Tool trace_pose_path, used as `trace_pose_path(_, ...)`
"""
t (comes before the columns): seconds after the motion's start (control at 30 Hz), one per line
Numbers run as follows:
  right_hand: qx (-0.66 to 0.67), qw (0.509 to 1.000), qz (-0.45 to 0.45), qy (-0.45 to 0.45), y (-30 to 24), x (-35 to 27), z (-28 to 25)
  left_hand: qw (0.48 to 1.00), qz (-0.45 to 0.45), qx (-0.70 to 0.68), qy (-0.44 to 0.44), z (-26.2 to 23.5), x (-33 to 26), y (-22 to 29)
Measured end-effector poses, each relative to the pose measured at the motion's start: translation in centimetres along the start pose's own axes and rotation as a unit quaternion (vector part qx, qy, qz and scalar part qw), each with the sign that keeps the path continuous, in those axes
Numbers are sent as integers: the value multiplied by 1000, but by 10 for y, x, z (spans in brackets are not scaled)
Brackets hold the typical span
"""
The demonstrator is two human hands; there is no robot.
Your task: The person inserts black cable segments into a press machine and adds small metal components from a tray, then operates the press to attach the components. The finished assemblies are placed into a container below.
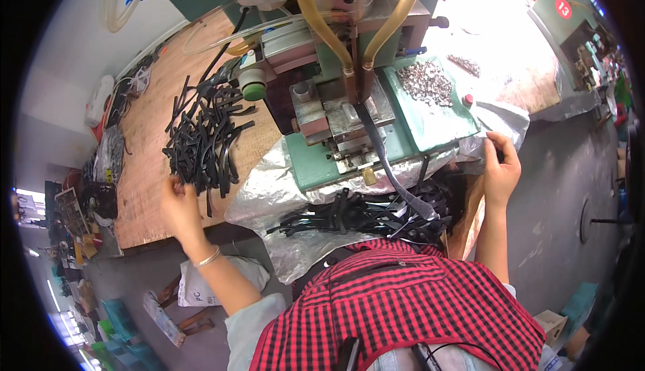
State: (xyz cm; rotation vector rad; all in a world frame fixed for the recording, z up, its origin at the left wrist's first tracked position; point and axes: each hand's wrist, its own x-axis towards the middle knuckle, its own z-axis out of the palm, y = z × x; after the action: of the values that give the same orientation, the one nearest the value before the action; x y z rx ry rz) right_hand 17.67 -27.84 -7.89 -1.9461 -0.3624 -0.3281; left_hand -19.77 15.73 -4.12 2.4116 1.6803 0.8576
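My left hand (181, 210) is beside the near-left end of a pile of black strips (205, 146) on the wooden table. Its fingers are loosely bent and a little apart, and I see nothing in them. At the right, my right hand (502, 166) has thumb and forefinger together at the edge of the silver sheet (514, 126); whatever they hold, if anything, is hidden. Between my hands stands a press machine (342, 119). A long black strap (379, 146) hangs from its middle toward me. Its lower end lies over a second heap of black strips (363, 213) by my lap.
Small metal pieces (426, 82) lie heaped on a green plate (437, 126) right of the press. A green-capped button (254, 89) juts out at its left, a red button (468, 100) stands at the right. Below the wooden table (144, 196) are a white sack (228, 280) and a stool (164, 317).
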Motion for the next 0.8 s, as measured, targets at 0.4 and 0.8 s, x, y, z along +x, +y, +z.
trace_pose_path(0.4, 233, 941, -196, -150, -137, 22, 113, 985, 168, -4, -44, 68, -12, 45)
trace_pose_path(0.8, 394, 889, 9, -234, -187, -2, 106, 802, 286, -516, 90, -13, -62, 197)
